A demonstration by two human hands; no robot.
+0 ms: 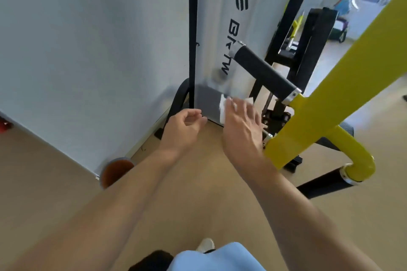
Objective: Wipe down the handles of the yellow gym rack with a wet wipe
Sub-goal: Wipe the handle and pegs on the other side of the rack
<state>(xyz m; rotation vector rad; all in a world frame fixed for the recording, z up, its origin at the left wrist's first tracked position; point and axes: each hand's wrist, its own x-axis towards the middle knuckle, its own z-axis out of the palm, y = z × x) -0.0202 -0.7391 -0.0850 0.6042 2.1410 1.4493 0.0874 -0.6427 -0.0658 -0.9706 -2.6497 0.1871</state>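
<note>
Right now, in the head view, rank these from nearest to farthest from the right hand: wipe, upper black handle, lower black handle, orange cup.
1. Wipe: held at the right hand's fingertips.
2. Upper black handle: just above the hand, up right.
3. Lower black handle: down right, beyond the yellow elbow.
4. Orange cup: far left, by the wall.

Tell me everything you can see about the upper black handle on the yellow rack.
The upper black handle is a straight cylinder with a matte black, finely textured grip, probably rubber or foam. Silver metal collars cap both ends. It slants from upper left down to lower right, where it joins the yellow rack. Nothing touches the grip: the right hand, holding the white wet wipe, is below it, apart from it.
</note>
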